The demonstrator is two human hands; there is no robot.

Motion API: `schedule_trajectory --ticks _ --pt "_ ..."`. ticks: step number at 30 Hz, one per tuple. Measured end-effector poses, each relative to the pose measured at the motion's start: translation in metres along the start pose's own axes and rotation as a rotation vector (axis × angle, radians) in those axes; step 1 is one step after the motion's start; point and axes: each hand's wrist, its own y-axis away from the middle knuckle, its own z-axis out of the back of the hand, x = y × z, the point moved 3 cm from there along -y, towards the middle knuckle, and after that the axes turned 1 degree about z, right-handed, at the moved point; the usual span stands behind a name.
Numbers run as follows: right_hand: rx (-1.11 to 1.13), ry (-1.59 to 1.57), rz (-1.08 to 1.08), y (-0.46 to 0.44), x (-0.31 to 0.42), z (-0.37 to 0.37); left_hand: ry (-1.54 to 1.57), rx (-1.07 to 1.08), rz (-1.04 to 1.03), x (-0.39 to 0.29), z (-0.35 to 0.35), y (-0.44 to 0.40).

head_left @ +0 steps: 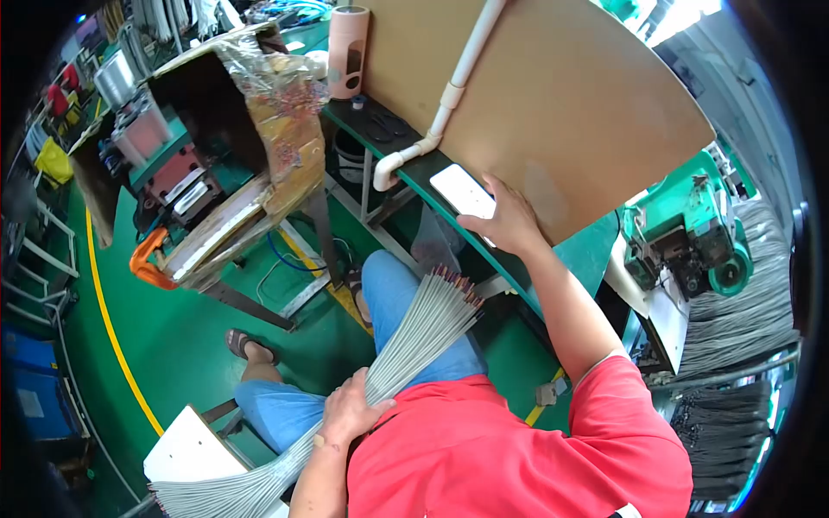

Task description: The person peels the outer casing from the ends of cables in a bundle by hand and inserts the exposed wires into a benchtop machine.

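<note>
A thick bundle of grey cables (414, 332) with brownish tips lies across my lap. My left hand (352, 406) is wrapped over the bundle near its middle. On the narrow green bench (414, 168), a phone (464, 192) with a lit white screen lies at an angle. My right hand (509, 216) is at the phone's right end, its thumb and fingers on either side of that end.
A cardboard-sided machine stand (289, 129) with an orange handle (151, 259) stands at left. A white pipe (449, 95) runs up a brown board (570, 104). A green machine (691, 224) and hanging cable bundles (747, 302) are at right. A pink cylinder (347, 52) stands behind.
</note>
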Motion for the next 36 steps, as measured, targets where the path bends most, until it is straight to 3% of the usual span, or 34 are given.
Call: schedule_trajectory --ticks 2,3,12,16,18,19,21,25,28,33,35,36 --pt "0.034 0.016 -0.053 -0.008 -0.013 0.009 0.017 -0.012 -0.043 -0.015 -0.014 -0.011" --pt "0.056 -0.102 -0.103 0.004 0.022 -0.023 -0.086 -0.018 -0.001 0.022 0.027 0.018" --pt "-0.040 -0.073 -0.065 0.005 0.014 -0.007 -0.024 -0.003 -0.025 0.007 0.010 0.008" --pt "-0.099 0.053 0.181 0.033 0.052 0.001 -0.001 -0.015 -0.050 0.012 0.013 0.015" --pt "-0.149 -0.016 0.455 0.066 0.091 0.000 -0.051 -0.083 -0.105 0.030 0.018 0.028" --pt "-0.110 -0.044 0.473 0.083 0.101 -0.016 -0.038 -0.078 -0.055 0.038 0.022 0.041" --pt "0.351 -0.228 0.847 0.118 0.124 -0.055 -0.123 -0.006 0.028 0.048 0.040 0.066" --pt "0.525 -0.146 1.044 0.152 0.128 -0.139 -0.227 0.101 0.171 0.052 0.050 0.079" --pt "0.850 0.059 0.965 0.148 0.127 -0.157 -0.220 0.055 0.190 0.043 0.057 0.091" --pt "0.806 -0.076 0.869 0.155 0.126 -0.094 -0.073 -0.188 -0.007 0.010 0.078 0.111" --pt "0.846 -0.087 0.764 0.163 0.112 -0.105 -0.073 -0.213 -0.033 0.025 0.060 0.103" --pt "0.850 -0.101 0.813 0.170 0.111 -0.108 -0.095 -0.211 0.001 0.030 0.050 0.100"
